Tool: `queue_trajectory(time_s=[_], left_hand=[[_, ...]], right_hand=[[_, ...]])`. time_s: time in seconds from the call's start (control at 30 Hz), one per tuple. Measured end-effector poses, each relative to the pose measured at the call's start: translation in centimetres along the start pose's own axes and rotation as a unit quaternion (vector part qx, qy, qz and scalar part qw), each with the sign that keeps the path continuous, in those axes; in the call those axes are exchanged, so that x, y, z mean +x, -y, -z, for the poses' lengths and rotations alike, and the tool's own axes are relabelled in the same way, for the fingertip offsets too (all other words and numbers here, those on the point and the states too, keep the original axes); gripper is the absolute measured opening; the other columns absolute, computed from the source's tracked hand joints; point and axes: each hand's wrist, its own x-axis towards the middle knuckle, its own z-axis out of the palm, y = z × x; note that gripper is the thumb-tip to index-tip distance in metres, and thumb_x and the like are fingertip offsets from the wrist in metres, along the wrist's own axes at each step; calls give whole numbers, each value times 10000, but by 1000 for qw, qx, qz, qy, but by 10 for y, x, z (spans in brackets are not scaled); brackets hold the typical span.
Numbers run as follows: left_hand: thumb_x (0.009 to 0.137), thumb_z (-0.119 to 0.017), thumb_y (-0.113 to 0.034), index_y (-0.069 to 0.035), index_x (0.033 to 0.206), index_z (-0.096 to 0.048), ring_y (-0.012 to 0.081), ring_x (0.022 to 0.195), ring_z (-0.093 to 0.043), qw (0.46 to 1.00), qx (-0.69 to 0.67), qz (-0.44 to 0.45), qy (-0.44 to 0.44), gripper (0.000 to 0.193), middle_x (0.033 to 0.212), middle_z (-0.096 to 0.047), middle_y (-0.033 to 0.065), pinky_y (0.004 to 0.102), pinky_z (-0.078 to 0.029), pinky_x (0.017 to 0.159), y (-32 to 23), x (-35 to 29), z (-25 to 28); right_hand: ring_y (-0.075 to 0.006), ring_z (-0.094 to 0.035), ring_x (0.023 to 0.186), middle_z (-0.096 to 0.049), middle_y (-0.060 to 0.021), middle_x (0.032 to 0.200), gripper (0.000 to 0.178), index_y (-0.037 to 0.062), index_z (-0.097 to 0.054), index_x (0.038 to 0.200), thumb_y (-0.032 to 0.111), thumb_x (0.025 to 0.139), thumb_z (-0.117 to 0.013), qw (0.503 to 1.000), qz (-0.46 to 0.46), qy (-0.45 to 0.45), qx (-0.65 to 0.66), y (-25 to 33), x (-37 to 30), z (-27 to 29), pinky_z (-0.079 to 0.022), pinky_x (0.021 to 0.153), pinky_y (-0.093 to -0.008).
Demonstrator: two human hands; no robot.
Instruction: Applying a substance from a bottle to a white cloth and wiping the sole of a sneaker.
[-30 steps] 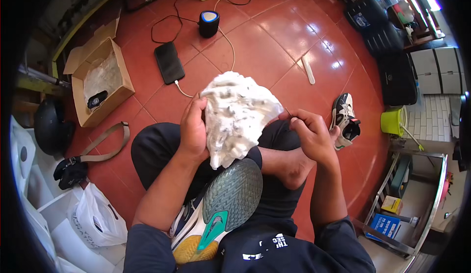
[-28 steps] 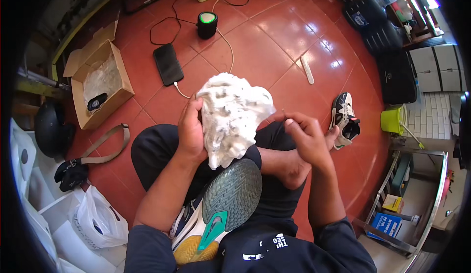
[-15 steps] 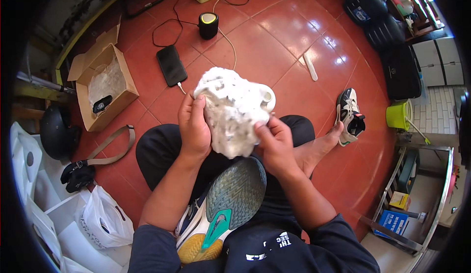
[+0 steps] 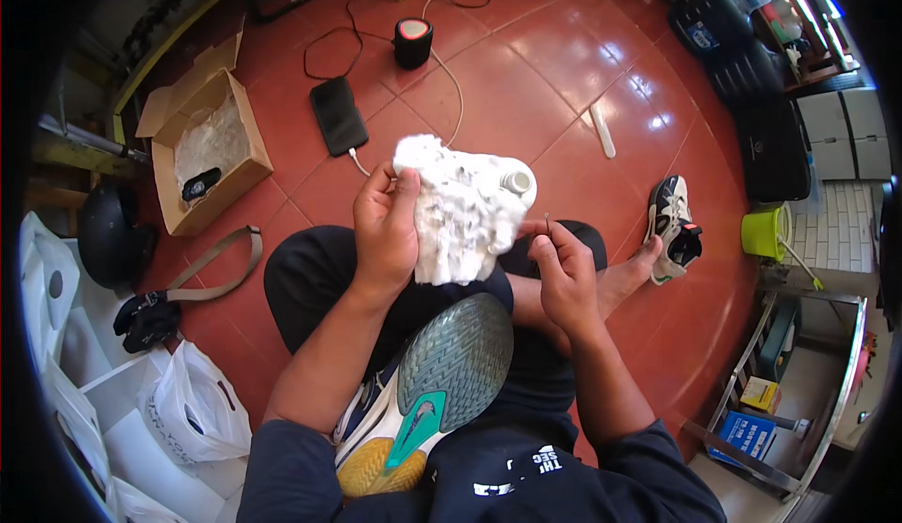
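Note:
In front of my lap, my left hand [image 4: 387,227] grips a fluffy white wad [image 4: 460,227], like cotton, with grey-dark specks on it. A white bottle [image 4: 519,183] with an open, threaded neck is pressed against the wad's right side; most of it is hidden. My right hand [image 4: 567,269] is closed in a pinch just right of the wad and apart from it. A tiny dark sliver shows at its fingertips, too small to name. Below my hands, a sneaker [image 4: 460,359] lies in my lap with its grey, green and yellow sole up.
Another sneaker [image 4: 672,227] stands by my foot. A phone [image 4: 338,117] on a cable, a round speaker [image 4: 413,44] and a white flat stick [image 4: 602,131] lie ahead. Left are a cardboard box [image 4: 254,138], a strapped black pouch [image 4: 148,316] and a white plastic bag [image 4: 199,410].
My right hand has come off the wad and moved slightly right, its fingers pinched. The wad has turned a little in my left hand. The speaker's light went from yellow to red.

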Motion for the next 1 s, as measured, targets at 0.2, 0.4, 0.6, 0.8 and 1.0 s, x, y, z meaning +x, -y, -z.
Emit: queue_trajectory(time_s=[0.2, 0.4, 0.6, 0.8, 1.0], left_hand=[[1020, -451, -202, -14, 1014, -538, 76, 856, -587, 1000, -17, -12, -13, 206, 956, -628, 46, 237, -481, 783, 6, -1, 3], [1031, -408, -212, -19, 1070, -521, 107, 935, -601, 996, -52, -33, -67, 227, 1016, -620, 65, 264, -499, 814, 2, 0, -8], [1027, -417, -224, -13, 1116, -511, 137, 896, -628, 999, -25, -31, -26, 247, 1014, -618, 83, 284, -526, 791, 6, -5, -2], [1016, -449, -235, -12, 1071, -515, 140, 761, -646, 999, -15, -30, -42, 239, 943, -632, 85, 269, -542, 611, 5, -6, -8], [1011, -457, -221, -7, 1026, -526, 148, 717, -646, 1000, -10, 8, -11, 225, 895, -654, 107, 274, -531, 588, 1, -15, -7]], right_hand=[[-232, -624, 813, -655, -170, 922, 411, -89, -550, 1209, 223, 941, -552, 989, -11, 50, -136, -4, -18, -9, -485, 741, -335], [-324, -629, 819, -629, -224, 914, 511, -73, -571, 1199, 352, 916, -573, 957, -61, 178, -221, 32, -15, -22, -488, 735, -394], [-281, -614, 708, -613, -154, 814, 388, -47, -617, 1098, 252, 855, -660, 983, -19, 94, -154, 36, -21, -30, -487, 653, -366], [-211, -615, 663, -555, -93, 807, 367, 39, -627, 1072, 105, 729, -739, 939, 220, -49, -258, 30, -12, -24, -491, 570, -311], [-239, -645, 728, -581, -97, 1017, 372, 95, -658, 1016, 53, 662, -764, 883, 388, -65, -254, 25, 16, -30, -522, 563, -338]])
